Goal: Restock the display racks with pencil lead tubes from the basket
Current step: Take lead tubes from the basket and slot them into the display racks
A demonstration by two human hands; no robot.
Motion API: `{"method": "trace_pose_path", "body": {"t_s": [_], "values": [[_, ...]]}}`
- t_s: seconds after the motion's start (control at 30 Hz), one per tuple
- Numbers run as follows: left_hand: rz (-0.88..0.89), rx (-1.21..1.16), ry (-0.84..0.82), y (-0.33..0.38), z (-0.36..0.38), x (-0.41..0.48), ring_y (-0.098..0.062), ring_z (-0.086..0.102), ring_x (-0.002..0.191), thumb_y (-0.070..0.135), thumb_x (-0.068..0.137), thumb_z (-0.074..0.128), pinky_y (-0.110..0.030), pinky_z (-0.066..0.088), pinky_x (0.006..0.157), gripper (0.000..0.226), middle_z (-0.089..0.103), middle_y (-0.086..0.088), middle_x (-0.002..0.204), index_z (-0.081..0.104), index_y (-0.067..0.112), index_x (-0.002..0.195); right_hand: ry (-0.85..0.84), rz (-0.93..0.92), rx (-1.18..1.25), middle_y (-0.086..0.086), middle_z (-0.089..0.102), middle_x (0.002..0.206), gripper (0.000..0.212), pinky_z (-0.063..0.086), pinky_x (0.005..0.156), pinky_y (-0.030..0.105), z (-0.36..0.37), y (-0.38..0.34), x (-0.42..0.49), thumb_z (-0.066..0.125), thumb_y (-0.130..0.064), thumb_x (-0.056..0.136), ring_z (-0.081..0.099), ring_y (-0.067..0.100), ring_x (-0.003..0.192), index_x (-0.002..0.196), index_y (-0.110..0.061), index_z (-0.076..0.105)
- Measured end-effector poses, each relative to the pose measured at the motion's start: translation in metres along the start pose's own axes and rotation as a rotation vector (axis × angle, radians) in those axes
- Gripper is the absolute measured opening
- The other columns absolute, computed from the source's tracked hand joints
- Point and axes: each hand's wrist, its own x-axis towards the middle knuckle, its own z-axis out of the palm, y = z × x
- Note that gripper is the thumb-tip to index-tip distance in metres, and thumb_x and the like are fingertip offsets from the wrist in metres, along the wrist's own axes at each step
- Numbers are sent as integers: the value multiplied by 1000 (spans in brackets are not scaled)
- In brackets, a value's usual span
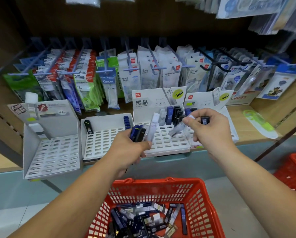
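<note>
the right hand (210,133) pinches a clear tube (177,128) by its upper end, with a black tube (205,120) held behind in the same hand. the clear tube's long axis slants, top toward the hand and foot down to the left. it hangs just above the open slots of the white rack (171,145), in front of the standing tubes (173,115) at the rack's back. the left hand (130,150) grips a bundle of tubes (140,133) at the rack's left edge. the red basket (161,183) with its loose tubes (143,219) sits lower, close to the person. the right hand is nearer the free slots. the slanted tube likely has to come upright before its foot will enter one.
</note>
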Motion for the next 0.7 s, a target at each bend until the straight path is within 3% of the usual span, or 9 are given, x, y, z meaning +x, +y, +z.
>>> {"method": "trace_pose_path", "body": {"t_s": [0.1,0.23,0.33,0.5,0.7], "values": [[-46,-68,33,-4,-5,4,-17,52,52,3,81,80,-31,41,49,22,60,-11,70,65,5,98,-85,-105,-157,-13,61,67,11,44,50,22,10,-3,20,77,-12,91,54,15,45,89,-20,69],[-97,-117,32,-9,-7,8,-17,52,52,4,81,82,-28,42,47,26,60,-11,69,66,2,102,-193,-182,-258,-26,65,80,14,52,68,31,30,3,42,72,-16,95,57,10,62,90,-29,68],[-110,-168,32,-11,-6,10,-16,54,54,6,84,81,-28,42,47,22,59,-7,65,67,5,101,-228,-205,-261,-26,66,91,18,55,72,36,40,13,47,72,-16,95,57,5,64,90,-33,67],[-110,-195,22,-11,-7,14,-17,56,61,9,83,83,-29,45,50,23,60,-5,69,69,8,101,-306,-249,-346,-19,66,88,13,55,78,35,45,29,45,70,-12,95,59,-6,72,94,-25,68],[-107,-188,4,-12,-3,14,-17,56,62,7,85,82,-29,44,49,21,62,-9,77,69,8,102,-241,-329,-458,-11,71,93,10,54,90,34,54,31,51,72,-16,95,65,14,92,103,-23,74]]}}
